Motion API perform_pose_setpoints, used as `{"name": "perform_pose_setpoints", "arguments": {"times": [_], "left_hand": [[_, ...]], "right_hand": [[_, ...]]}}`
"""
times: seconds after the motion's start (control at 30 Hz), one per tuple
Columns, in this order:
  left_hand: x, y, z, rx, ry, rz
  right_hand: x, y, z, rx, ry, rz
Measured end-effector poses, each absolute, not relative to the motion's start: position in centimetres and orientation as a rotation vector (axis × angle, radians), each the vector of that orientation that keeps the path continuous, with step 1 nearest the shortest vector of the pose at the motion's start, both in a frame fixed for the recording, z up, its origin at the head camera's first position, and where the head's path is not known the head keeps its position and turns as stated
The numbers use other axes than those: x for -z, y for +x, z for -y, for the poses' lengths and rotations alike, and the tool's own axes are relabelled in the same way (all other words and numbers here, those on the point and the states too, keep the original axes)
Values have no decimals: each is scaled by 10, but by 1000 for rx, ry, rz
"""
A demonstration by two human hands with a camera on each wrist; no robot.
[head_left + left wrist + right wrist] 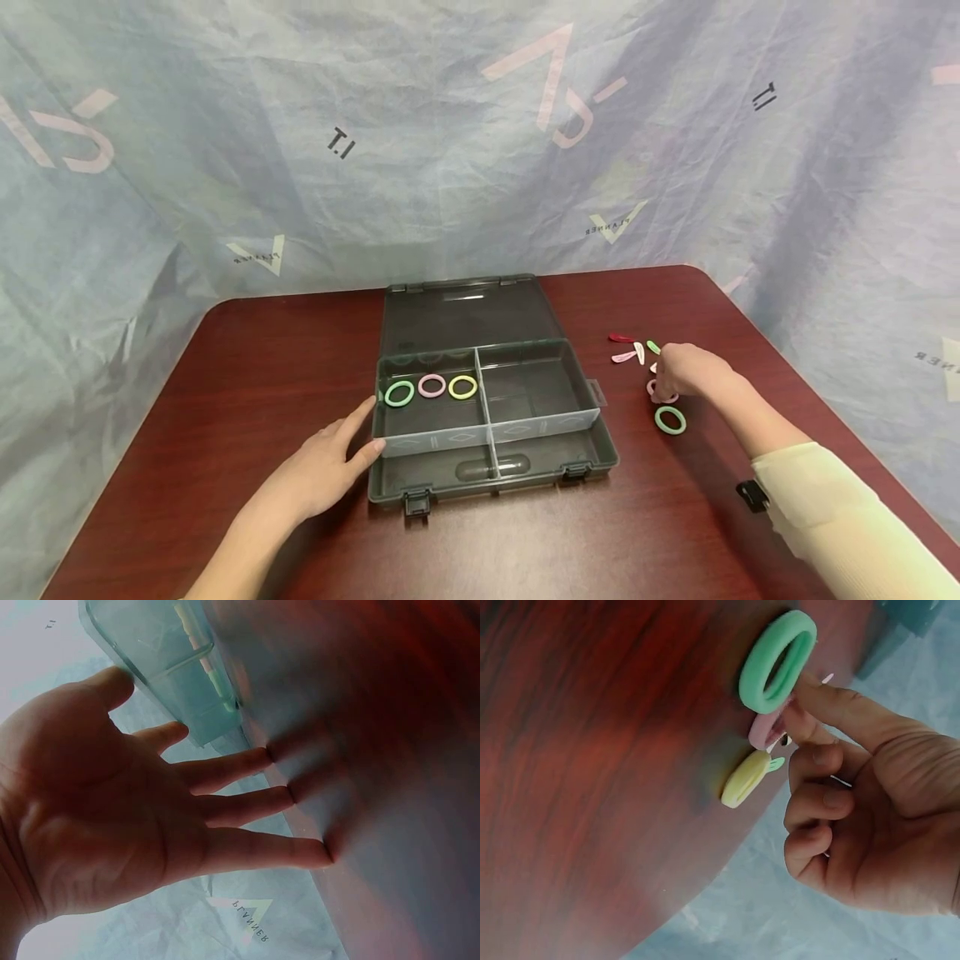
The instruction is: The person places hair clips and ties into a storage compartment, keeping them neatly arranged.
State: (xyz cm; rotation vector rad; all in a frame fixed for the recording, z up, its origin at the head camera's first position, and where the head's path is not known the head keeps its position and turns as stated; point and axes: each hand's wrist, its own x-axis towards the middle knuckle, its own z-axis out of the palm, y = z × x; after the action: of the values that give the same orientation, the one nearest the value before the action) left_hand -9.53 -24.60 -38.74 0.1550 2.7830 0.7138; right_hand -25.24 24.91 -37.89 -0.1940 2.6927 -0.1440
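Note:
My left hand (315,471) has its fingers extended at the left side of a dark clear plastic organizer box (495,487), fingertips and thumb right at its edge. Inside the back left compartment lie a green, a pink and a yellow hair tie (462,387). To the right of the box, my right hand (693,371) pinches a pink hair tie (763,733) between thumb and index finger, close over the table. The other fingers curl toward the palm. Beside it lie a green hair tie (670,420) and a yellow hair tie (746,778), the latter hidden behind the hand in the head view.
Several small hair clips, among them a red clip (621,338) and a pink clip (623,357), lie beyond my right hand. The box's lid (465,317) is laid back behind it, and two latches stand at its front. A printed cloth (450,167) surrounds the brown table (555,542).

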Motion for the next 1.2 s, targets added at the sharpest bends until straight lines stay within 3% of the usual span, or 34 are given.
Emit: {"name": "perform_pose_setpoints", "arguments": {"times": [0.47, 1.2], "left_hand": [[390, -95, 248, -712, 151, -2784], [391, -97, 248, -715, 159, -2790]], "right_hand": [[363, -254, -238, 146, -338, -2742], [326, -252, -166, 364, -749, -2820]]}}
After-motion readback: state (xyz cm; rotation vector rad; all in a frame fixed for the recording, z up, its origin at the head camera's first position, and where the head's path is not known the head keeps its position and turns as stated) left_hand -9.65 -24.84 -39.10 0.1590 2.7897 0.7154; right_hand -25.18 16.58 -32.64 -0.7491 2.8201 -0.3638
